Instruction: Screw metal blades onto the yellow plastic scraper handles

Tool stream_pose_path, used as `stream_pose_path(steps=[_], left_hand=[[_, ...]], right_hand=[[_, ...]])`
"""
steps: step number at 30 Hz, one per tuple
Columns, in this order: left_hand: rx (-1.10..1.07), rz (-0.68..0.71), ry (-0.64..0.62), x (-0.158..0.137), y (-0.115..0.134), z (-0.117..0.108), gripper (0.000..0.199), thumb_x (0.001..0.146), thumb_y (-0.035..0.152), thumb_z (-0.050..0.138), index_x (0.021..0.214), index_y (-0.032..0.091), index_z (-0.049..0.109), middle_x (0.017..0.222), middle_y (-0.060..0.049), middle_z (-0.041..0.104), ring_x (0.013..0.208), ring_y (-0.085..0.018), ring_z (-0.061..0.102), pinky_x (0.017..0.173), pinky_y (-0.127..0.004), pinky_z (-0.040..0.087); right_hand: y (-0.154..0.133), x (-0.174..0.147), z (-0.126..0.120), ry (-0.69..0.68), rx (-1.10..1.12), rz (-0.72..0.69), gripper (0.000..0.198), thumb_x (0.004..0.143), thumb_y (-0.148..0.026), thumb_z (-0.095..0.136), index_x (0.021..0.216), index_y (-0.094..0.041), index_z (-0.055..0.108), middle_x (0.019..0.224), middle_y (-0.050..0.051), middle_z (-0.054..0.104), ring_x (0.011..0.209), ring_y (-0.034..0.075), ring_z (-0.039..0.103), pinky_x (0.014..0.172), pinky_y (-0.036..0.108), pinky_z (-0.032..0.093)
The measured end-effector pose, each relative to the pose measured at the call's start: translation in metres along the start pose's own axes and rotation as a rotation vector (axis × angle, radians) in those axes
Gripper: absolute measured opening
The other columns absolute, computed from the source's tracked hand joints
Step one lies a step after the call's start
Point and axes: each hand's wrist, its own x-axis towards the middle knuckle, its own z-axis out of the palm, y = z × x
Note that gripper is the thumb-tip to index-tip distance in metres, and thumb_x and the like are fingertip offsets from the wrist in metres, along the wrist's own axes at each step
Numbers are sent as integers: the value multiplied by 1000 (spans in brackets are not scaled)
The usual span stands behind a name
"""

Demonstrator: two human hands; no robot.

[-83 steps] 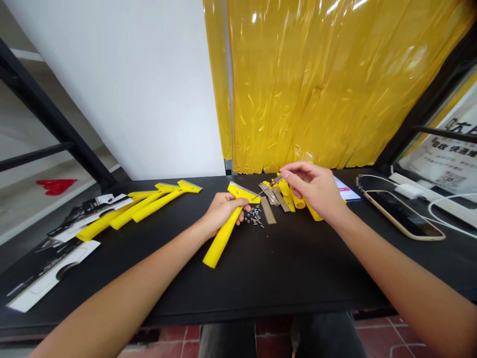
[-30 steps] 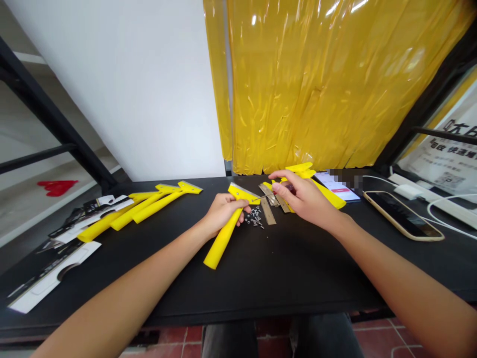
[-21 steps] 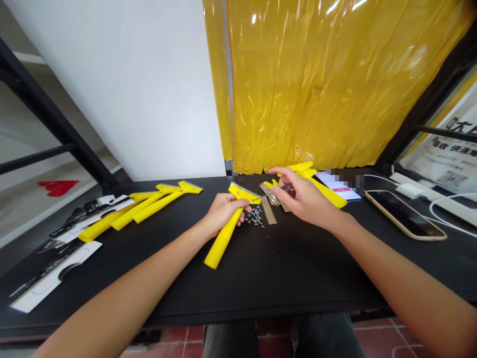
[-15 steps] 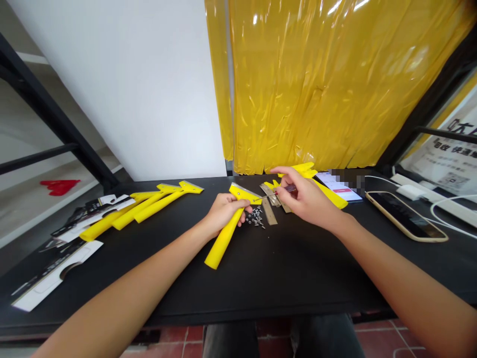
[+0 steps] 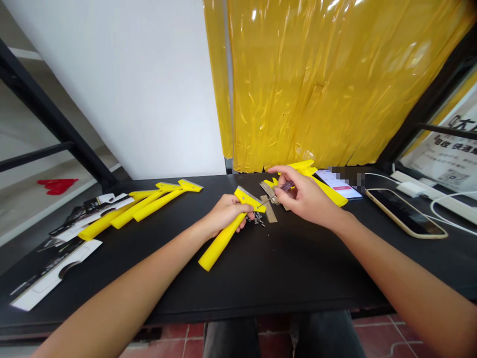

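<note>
My left hand [image 5: 227, 215] is closed round the neck of a yellow scraper [image 5: 219, 244], whose handle slants down toward me. A metal blade edge runs along the top of its head. In my right hand [image 5: 303, 194] is a screwdriver [image 5: 286, 186], pinched by its dark handle. The screwdriver's thin shaft reaches down left to a screw at the right end of the scraper head. Small screws [image 5: 259, 220] lie in a loose pile just beyond my left fingers, partly covered. Flat metal blades [image 5: 271, 210] rest between the two hands.
Several yellow scrapers [image 5: 158, 203] lie at the left beside black-and-white card sleeves [image 5: 55, 276]. More yellow scraper parts [image 5: 330, 191] are behind my right hand. A phone [image 5: 406, 214], a lit screen [image 5: 337, 185] and white cables [image 5: 443, 199] occupy the right of the black table [image 5: 298, 278].
The scraper has turned clockwise, its head shifting right and slightly down. The screwdriver now slants more steeply onto the screw. Both hands keep their holds.
</note>
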Motion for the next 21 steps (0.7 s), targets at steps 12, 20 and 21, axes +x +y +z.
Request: stream_pose_path(steps=[12,20,21], left_hand=[[-100,-69,-48,-6,8,-2,33,83,30,64,54,17,55,41,-1,50,35,-10,44,35,-22,32],[-86,-40,10,-6,9,-4,33,82,30,65,54,18,53,42,-1,48,36,-10,44,35,-23,32],[-77,-23,27,-5,9,-6,34,82,31,66,54,18,53,42,-1,48,36,-10,44,36,-24,33]], right_hand=[[1,0,-2,-46,36,-35,35,96,-31,54,130,-25,53,90,3,62,75,17,60,67,30,50],[5,2,-4,-111,110,68,26,95,-39,55,115,-23,63,82,0,64,64,14,57,60,28,46],[6,2,-5,-132,112,101,27,95,-41,55,112,-23,64,80,0,64,62,13,56,58,28,45]])
